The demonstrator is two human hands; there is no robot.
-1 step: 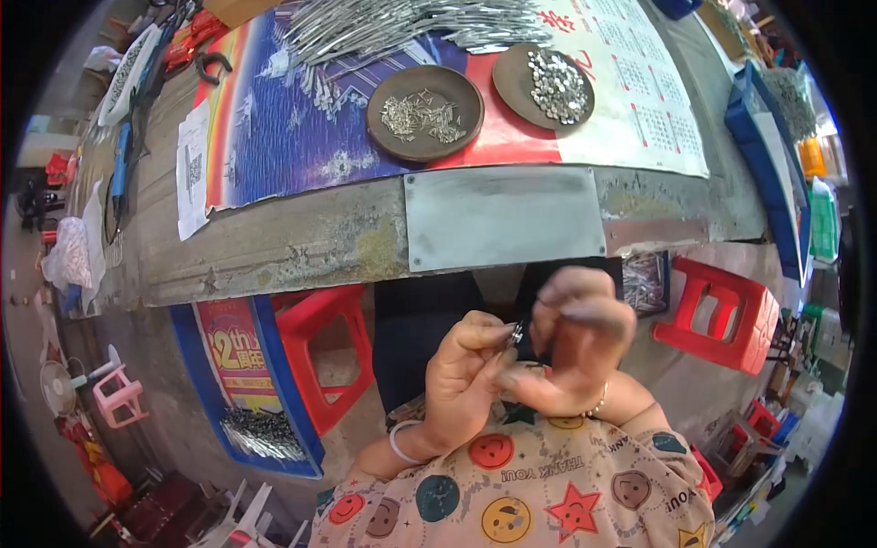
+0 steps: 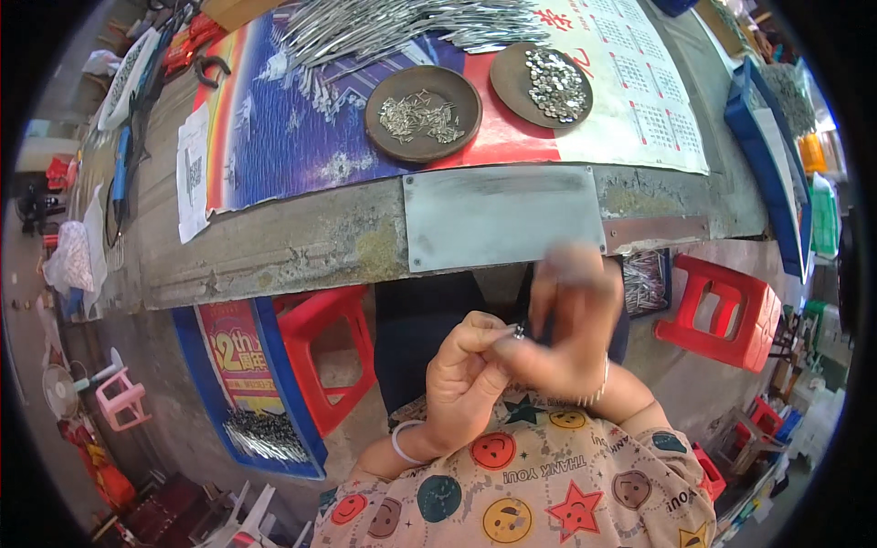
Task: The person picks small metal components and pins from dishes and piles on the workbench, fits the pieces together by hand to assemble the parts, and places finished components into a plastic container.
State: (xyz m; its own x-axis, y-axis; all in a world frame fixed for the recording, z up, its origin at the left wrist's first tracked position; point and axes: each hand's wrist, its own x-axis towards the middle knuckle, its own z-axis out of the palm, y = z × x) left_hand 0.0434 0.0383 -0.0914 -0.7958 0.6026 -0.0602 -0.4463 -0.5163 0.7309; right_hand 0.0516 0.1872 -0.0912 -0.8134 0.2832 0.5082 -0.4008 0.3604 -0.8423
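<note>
Left hand [image 2: 461, 379] pinches a small metal piece [image 2: 518, 333] at its fingertips, held close over the lap for fine work w/ blurred right hand [image 2: 566, 329], grip unclear, two dishes [image 2: 423, 114] of parts on desk [image 2: 274, 247] ahead.

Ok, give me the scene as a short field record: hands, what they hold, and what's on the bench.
left hand: pinches a small metal part at chest height
right hand: blurred, fingers at the same part
left dish: brown, round, thin scatter of small metal pieces
right dish: brown, round, fuller heap of shiny pieces
metal rods: piled at the bench's far edge
grey plate: flat on the bench's near edge
red stool: on the floor, person's right
</note>
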